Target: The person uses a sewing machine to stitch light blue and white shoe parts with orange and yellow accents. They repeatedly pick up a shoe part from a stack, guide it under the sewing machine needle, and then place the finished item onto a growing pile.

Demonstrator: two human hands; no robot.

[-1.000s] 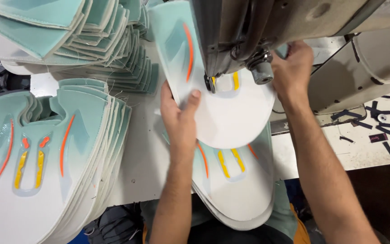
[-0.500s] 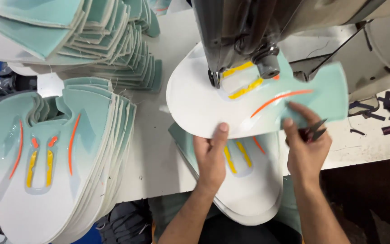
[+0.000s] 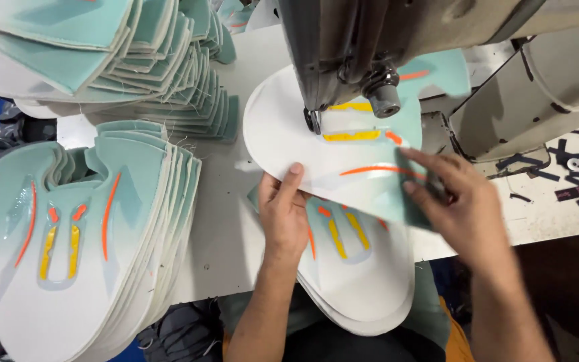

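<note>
A flat white and mint shoe upper piece (image 3: 283,134) with yellow and orange stripes lies under the head of a grey sewing machine (image 3: 363,40). My left hand (image 3: 284,211) pinches its near white edge, thumb on top. My right hand (image 3: 457,201) presses flat on its mint right part, beside an orange stripe. Below both hands a small pile of the same shoe upper pieces (image 3: 363,281) hangs over the table's front edge.
A tall stack of matching pieces (image 3: 82,248) sits at the left front, and another fanned stack (image 3: 102,60) at the back left. Dark fabric scraps (image 3: 571,181) lie on the table at the right, beside the machine's body (image 3: 537,87).
The piece has turned under the machine head, its mint part swinging nearer me. Both hands shifted along with it, the right one now flat on the mint part.
</note>
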